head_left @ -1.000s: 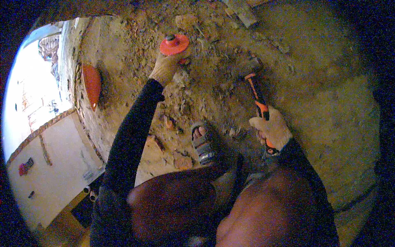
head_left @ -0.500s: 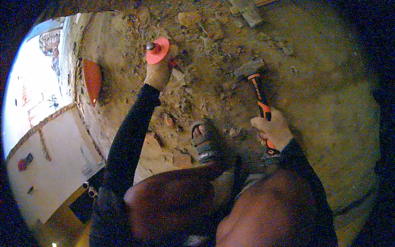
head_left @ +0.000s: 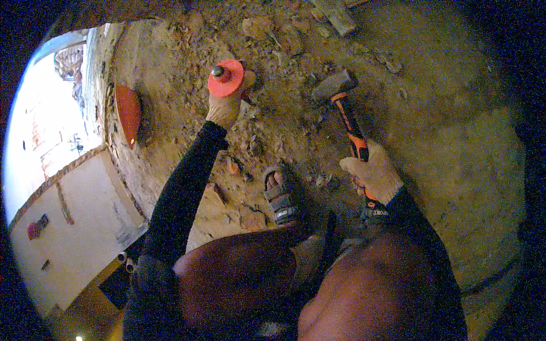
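My left hand (head_left: 225,108), in a pale glove, is closed round a chisel (head_left: 226,78) with a round red hand guard; its dark metal striking end points up at me. The chisel's blade is hidden below the guard and hand. My right hand (head_left: 376,173), also gloved, grips a club hammer (head_left: 347,116) by its black-and-orange handle. The hammer's grey metal head (head_left: 335,85) is raised over the dirt, to the right of the chisel and apart from it.
Broken rubble and loose dirt (head_left: 256,136) cover the ground. A red curved pan-like object (head_left: 128,113) stands at the left by the wall. My sandalled foot (head_left: 280,196) is between my arms. A grey block (head_left: 335,16) lies at the far side. Bright doorway (head_left: 51,119) at left.
My left hand and the chisel have shifted slightly right and nearer, the guard now facing me more. The hammer has moved a little to the left and farther away, its head turning slightly.
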Available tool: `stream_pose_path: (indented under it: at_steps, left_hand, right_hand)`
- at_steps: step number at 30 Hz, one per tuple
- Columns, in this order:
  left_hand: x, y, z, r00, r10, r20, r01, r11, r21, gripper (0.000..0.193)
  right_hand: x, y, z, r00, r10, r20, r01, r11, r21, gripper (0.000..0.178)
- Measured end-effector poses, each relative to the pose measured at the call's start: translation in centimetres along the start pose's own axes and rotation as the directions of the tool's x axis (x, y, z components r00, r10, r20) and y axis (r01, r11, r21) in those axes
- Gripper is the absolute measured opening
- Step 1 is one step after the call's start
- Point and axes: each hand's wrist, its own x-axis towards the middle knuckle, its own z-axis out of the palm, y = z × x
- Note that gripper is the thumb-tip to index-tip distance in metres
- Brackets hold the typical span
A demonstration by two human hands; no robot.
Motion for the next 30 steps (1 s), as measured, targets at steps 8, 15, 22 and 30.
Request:
stream_pose_path:
  at_steps: [8, 15, 22, 30]
  left_hand:
    - [-1.3, 1.5, 1.5, 1.000, 0.025, -0.003, -0.023, 0.963, 0.268, 0.015]
    - [-1.3, -0.8, 1.0, 0.981, -0.188, 0.041, 0.180, 0.972, 0.154, 0.019]
    - [-2.4, -0.1, 1.4, 0.998, -0.040, 0.057, 0.027, 0.978, 0.207, 0.018]
    - [-0.7, -5.0, -2.2, 0.978, 0.160, 0.132, -0.207, 0.766, 0.609, 0.036]
  right_hand:
    - [-0.4, -8.9, 1.1, 0.796, -0.603, -0.056, 0.550, 0.759, -0.347, 0.034]
    - [1.1, -11.4, 2.1, 0.811, -0.576, 0.104, 0.488, 0.567, -0.664, 0.033]
    - [0.0, -12.0, 1.0, 0.806, -0.590, 0.045, 0.495, 0.630, -0.598, 0.038]
    - [1.0, -11.1, 1.9, 0.764, -0.615, 0.196, 0.579, 0.519, -0.629, 0.037]
